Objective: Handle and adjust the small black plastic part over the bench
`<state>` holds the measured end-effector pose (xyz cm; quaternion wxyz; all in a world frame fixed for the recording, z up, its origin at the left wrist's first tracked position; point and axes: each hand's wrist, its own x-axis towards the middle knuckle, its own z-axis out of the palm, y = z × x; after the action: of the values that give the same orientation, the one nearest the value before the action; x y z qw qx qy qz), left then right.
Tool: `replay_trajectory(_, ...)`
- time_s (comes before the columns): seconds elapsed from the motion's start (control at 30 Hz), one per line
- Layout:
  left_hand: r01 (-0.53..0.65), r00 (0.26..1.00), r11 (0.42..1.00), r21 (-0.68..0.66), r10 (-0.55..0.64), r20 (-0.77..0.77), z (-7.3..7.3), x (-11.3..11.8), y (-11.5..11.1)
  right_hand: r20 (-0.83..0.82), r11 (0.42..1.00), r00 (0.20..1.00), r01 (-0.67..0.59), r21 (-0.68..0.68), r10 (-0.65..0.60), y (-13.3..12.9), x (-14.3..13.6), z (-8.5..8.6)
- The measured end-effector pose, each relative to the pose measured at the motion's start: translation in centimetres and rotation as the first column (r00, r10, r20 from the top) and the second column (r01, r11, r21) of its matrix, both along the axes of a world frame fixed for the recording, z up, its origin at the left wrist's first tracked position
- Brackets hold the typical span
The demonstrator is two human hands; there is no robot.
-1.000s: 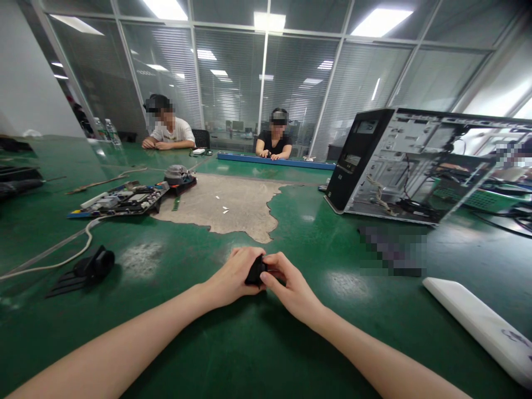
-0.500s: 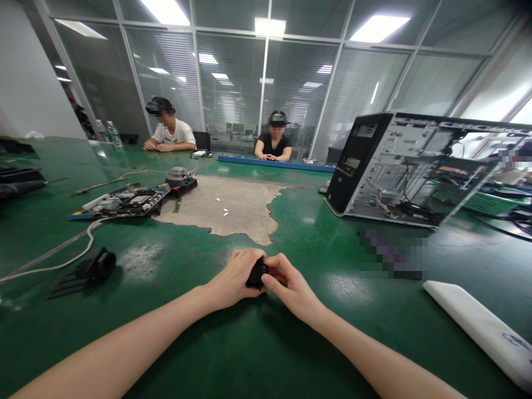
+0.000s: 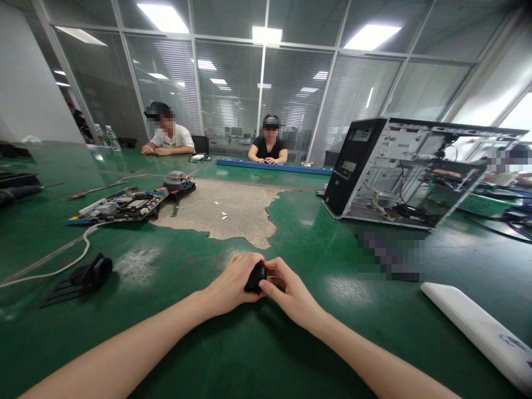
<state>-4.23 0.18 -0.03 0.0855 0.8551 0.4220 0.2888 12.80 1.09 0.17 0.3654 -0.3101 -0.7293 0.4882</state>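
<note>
Just above the green table, a small black part [image 3: 254, 278] sits between my two hands; its exact kind cannot be made out. My left hand [image 3: 239, 277] is wrapped around its left side. From the right, my right hand [image 3: 285, 284] pinches the part's edge with thumb and fingers. Much of the part is hidden by the fingers. Left of my hands, a black plastic piece with a round end and long prongs [image 3: 89, 277] lies on the table.
An opened computer case [image 3: 361, 172] stands at the right, a white block [image 3: 474, 327] nearer. A circuit board [image 3: 120, 205] and a cooler fan [image 3: 178, 181] lie at the left beside a worn bare patch [image 3: 233, 205]. Two people [image 3: 270, 147] sit across the table.
The whole view has shifted slightly. Both hands keep hold of the black part, and the right fingers have moved a little along its edge.
</note>
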Motion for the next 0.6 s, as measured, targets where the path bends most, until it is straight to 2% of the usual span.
replay_trajectory(0.13,0.008,1.000,1.000,-0.009,-0.008,-0.002,0.00,0.02,-0.01,-0.032,0.997,0.999,-0.001,0.073,0.004,-0.09,0.13,-0.22)
replay_trajectory(0.3,-0.001,1.000,1.000,-0.008,0.001,-0.005,0.01,0.08,-0.01,-0.051,0.999,0.998,0.028,-0.035,-0.030,0.55,-0.19,-0.40)
replay_trajectory(0.4,-0.004,1.000,1.000,-0.002,0.004,-0.005,0.01,0.09,-0.04,-0.038,0.997,0.999,0.004,-0.078,-0.007,0.65,-0.24,-0.34)
replay_trajectory(0.6,0.009,1.000,1.000,-0.010,-0.009,-0.019,0.07,-0.03,-0.06,-0.034,0.998,0.997,-0.062,-0.002,0.062,0.14,0.12,-0.20)
